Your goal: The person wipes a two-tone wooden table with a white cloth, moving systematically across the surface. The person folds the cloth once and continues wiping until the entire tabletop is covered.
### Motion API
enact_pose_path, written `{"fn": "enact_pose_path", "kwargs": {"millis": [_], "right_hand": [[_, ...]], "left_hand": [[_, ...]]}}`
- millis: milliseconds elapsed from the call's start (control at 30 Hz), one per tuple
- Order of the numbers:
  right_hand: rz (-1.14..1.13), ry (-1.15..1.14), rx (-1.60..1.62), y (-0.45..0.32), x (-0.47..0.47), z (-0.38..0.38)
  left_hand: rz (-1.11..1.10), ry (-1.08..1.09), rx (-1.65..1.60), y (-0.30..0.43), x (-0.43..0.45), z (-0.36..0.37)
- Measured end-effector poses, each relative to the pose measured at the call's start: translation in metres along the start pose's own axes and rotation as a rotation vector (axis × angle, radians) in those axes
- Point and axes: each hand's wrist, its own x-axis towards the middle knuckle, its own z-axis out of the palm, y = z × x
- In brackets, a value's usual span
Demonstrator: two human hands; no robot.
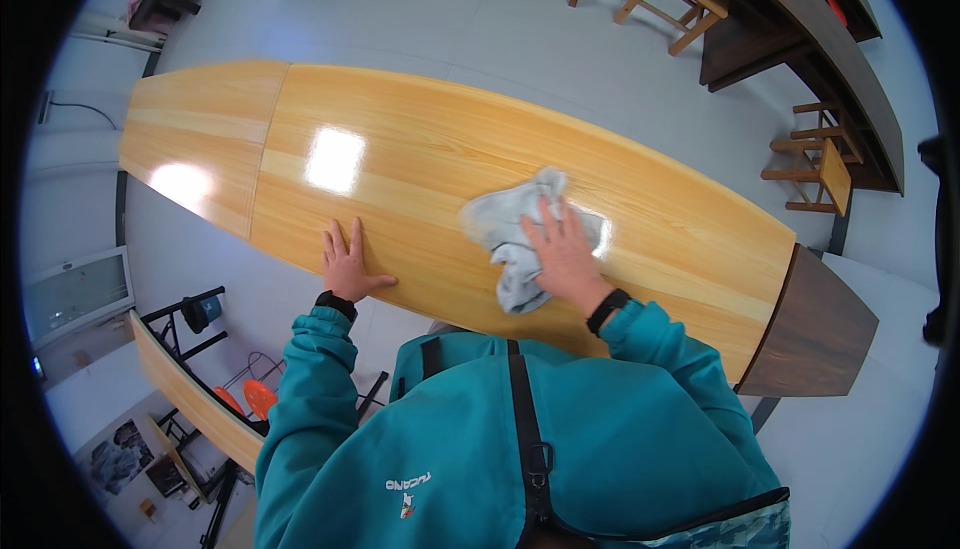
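A crumpled light-grey cloth [510, 219] lies on the glossy light-wood tabletop [420, 144]. My right hand [566, 249] presses on the cloth's right side with its fingers spread forward; the cloth's edges look slightly blurred. Flat near the tabletop's close edge rests my left hand [348, 264], fingers apart and nothing in it. What lies beneath my right palm is hidden. Bright light reflections show on the wood to the left and beside the cloth.
A dark-wood tabletop [814, 331] adjoins the right end. Wooden stools [675, 1] stand by dark tables across the floor. Behind me to the left are another light-wood table [195, 399], orange round stools [259, 399] and a dark bucket [201, 313].
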Motion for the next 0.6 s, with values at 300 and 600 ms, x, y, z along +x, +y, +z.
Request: {"fn": "enact_pose_path", "kwargs": {"millis": [300,600], "right_hand": [[-0.137,0.055,0.065,-0.084,0.101,0.026],[-0.074,0.218,0.023,-0.166,0.234,0.039]], "left_hand": [[0.147,0.128,-0.093,-0.007,-0.002,0.006],[0.505,0.074,-0.036,-0.084,0.021,-0.018]]}}
